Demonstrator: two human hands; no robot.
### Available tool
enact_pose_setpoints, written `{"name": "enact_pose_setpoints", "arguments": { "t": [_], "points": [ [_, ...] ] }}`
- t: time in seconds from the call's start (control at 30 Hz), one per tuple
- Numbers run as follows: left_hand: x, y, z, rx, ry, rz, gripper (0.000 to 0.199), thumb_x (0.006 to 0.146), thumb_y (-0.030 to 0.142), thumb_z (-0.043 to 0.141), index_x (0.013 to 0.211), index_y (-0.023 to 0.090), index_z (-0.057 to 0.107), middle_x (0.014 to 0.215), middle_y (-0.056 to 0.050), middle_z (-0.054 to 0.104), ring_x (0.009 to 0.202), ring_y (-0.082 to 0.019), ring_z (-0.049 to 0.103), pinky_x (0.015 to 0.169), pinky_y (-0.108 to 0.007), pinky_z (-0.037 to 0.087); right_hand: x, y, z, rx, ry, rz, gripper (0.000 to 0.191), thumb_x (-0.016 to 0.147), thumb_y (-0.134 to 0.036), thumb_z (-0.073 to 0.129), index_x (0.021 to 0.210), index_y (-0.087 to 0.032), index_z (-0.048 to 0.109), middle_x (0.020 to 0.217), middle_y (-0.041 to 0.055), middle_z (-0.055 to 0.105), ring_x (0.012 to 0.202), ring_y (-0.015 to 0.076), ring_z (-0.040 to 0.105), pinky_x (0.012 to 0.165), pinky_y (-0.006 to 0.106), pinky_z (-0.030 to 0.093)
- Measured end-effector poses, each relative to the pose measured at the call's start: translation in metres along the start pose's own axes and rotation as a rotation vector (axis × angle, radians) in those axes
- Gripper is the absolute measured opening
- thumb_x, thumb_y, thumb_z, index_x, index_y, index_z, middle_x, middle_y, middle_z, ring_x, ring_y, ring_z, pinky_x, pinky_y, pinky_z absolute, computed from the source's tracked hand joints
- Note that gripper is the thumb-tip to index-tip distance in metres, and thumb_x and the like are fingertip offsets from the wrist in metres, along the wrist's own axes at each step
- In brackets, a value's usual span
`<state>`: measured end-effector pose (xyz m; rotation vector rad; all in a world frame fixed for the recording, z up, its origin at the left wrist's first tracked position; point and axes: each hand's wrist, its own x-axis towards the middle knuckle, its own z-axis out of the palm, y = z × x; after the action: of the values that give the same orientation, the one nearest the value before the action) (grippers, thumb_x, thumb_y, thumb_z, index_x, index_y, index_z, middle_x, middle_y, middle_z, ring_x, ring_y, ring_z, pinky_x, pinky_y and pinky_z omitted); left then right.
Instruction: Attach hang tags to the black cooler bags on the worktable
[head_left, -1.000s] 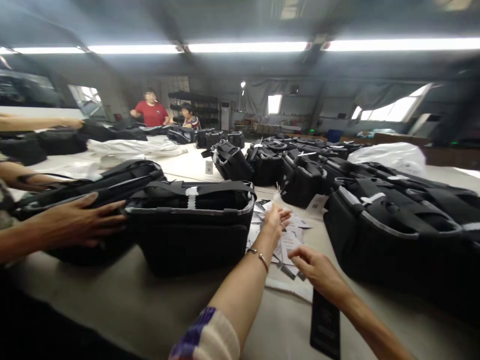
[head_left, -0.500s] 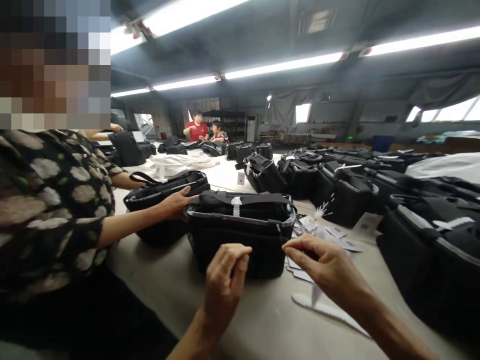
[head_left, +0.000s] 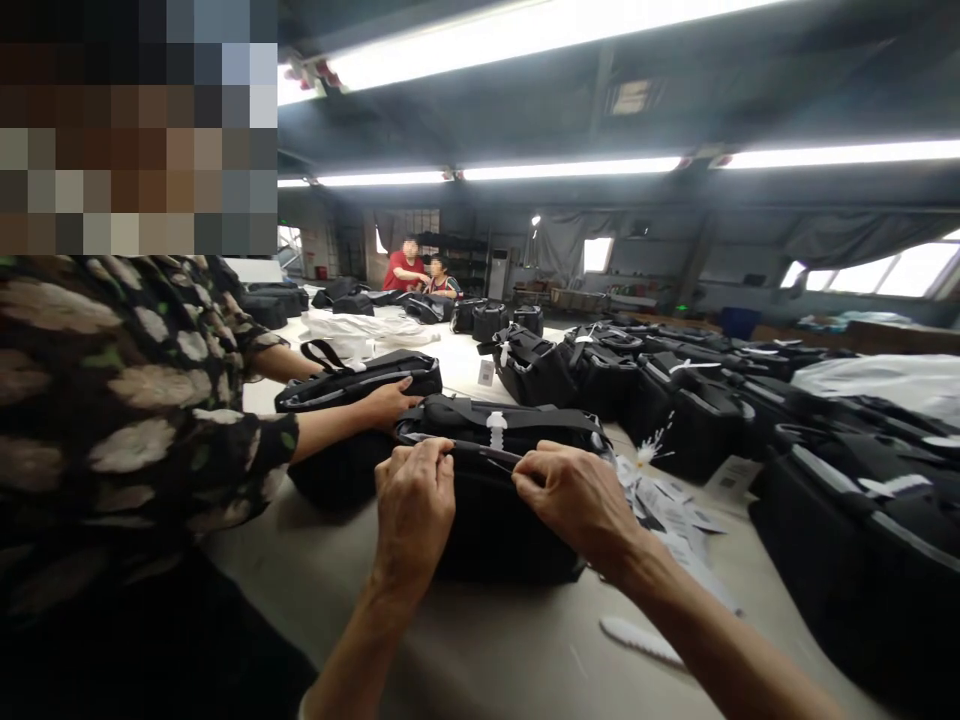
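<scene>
A black bag (head_left: 510, 530) stands upright on the table in front of me, its top edged by a grey zipper. Across the top runs a black strap (head_left: 551, 420), with a white toothed strip (head_left: 496, 432) around its middle. My left hand (head_left: 416, 510) is closed at the front rim, pinching the edge left of centre. Further right along the same rim, my right hand (head_left: 574, 495) is closed in a pinch on what looks like the zipper pull; a thin pale end shows by the fingertips, and the rest is hidden.
At my left a co-worker in a flowered sleeve (head_left: 232, 440) holds another black bag (head_left: 337, 470). Paper tags (head_left: 675, 510) and a white toothed strip (head_left: 637, 638) lie to the right. Several black bags (head_left: 690, 410) fill the table's right side. Two people sit or stand far back.
Both my hands have risen to the bag's front rim, the right one also moving left. My left hand now pinches the edge. The co-worker's arm and bag appear further right in view.
</scene>
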<state>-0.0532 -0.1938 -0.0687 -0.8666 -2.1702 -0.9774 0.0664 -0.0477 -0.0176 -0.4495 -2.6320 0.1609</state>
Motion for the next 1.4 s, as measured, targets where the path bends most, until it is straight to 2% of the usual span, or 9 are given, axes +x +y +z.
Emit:
{"name": "enact_pose_setpoints", "arguments": {
  "t": [0.27,0.4,0.5,0.67,0.8,0.9,1.0,1.13,1.4],
  "points": [
    [0.003,-0.01,0.003,-0.077,-0.058,0.048,0.023,0.094,0.016,0.049,0.104,0.023,0.068,0.101,-0.003,0.074,0.094,-0.025,0.062,0.087,-0.041,0.039,0.026,-0.023,0.011,-0.062,-0.108,-0.062,0.018,0.087,-0.026,0.06,0.076,-0.023,0.074,0.083,0.0032,0.071,0.071,0.0184,0.064,0.057,0.03,0.026],
    [0.005,-0.011,0.0,-0.068,-0.068,0.048,0.024,0.092,0.015,0.053,0.107,0.025,0.07,0.1,-0.002,0.074,0.095,-0.024,0.063,0.088,-0.041,0.039,0.031,-0.026,0.019,0.051,-0.101,-0.085,0.018,0.09,-0.023,0.057,0.085,-0.023,0.074,0.094,0.0027,0.071,0.084,0.02,0.066,0.064,0.029,0.034],
    [0.007,-0.01,-0.001,-0.007,-0.075,0.071,0.025,0.091,0.015,0.057,0.109,0.026,0.07,0.094,-0.002,0.074,0.091,-0.023,0.065,0.087,-0.041,0.039,0.028,-0.02,0.023,0.167,-0.056,-0.038,0.021,0.093,-0.021,0.054,0.094,-0.026,0.074,0.101,0.0015,0.07,0.092,0.0198,0.065,0.071,0.028,0.038],
    [0.008,-0.007,-0.001,0.075,-0.066,0.086,0.027,0.088,0.014,0.059,0.11,0.025,0.07,0.087,-0.002,0.073,0.086,-0.023,0.065,0.083,-0.04,0.039,0.024,-0.018,0.023,0.201,0.035,-0.041,0.025,0.096,-0.021,0.051,0.092,-0.025,0.075,0.094,0.0028,0.065,0.079,0.0157,0.063,0.069,0.026,0.038],
    [0.007,-0.011,-0.003,0.004,-0.067,0.058,0.024,0.086,0.015,0.063,0.108,0.025,0.068,0.08,0.001,0.07,0.082,-0.021,0.064,0.084,-0.039,0.039,0.021,-0.019,0.025,0.191,0.036,-0.12,0.03,0.092,-0.011,0.049,0.093,-0.024,0.076,0.095,0.0038,0.063,0.076,0.0144,0.061,0.064,0.025,0.037],
    [0.005,-0.013,-0.006,-0.067,-0.085,0.017,0.024,0.084,0.015,0.067,0.107,0.024,0.064,0.074,0.004,0.066,0.079,-0.02,0.063,0.086,-0.038,0.04,0.019,-0.019,0.03,0.279,0.087,-0.105,0.028,0.089,-0.01,0.055,0.1,-0.025,0.076,0.093,0.0025,0.066,0.078,0.015,0.063,0.067,0.024,0.039],
    [0.004,-0.015,-0.007,-0.078,-0.105,0.005,0.022,0.086,0.015,0.066,0.106,0.023,0.063,0.075,0.004,0.065,0.079,-0.02,0.063,0.086,-0.037,0.04,0.021,-0.019,0.036,0.357,0.112,-0.079,0.019,0.086,-0.012,0.062,0.088,-0.024,0.076,0.087,0.0012,0.067,0.077,0.0153,0.063,0.069,0.024,0.041],
    [0.006,-0.015,-0.007,0.014,-0.101,0.072,0.025,0.088,0.015,0.063,0.111,0.025,0.066,0.081,0.001,0.069,0.084,-0.022,0.064,0.083,-0.038,0.04,0.025,-0.024,0.039,0.414,0.092,-0.075,0.018,0.083,-0.01,0.065,0.076,-0.023,0.075,0.082,0.0011,0.069,0.075,0.0158,0.064,0.071,0.024,0.043],
    [0.02,-0.015,-0.017,0.278,-0.016,0.234,0.012,0.091,0.022,0.061,0.092,0.026,0.072,0.089,-0.005,0.066,0.087,-0.026,0.058,0.078,-0.04,0.038,0.03,-0.026,0.039,0.556,0.066,-0.034,0.017,0.082,-0.014,0.065,0.084,-0.024,0.078,0.088,0.0027,0.075,0.085,0.0195,0.069,0.082,0.028,0.05]
  ]
}}
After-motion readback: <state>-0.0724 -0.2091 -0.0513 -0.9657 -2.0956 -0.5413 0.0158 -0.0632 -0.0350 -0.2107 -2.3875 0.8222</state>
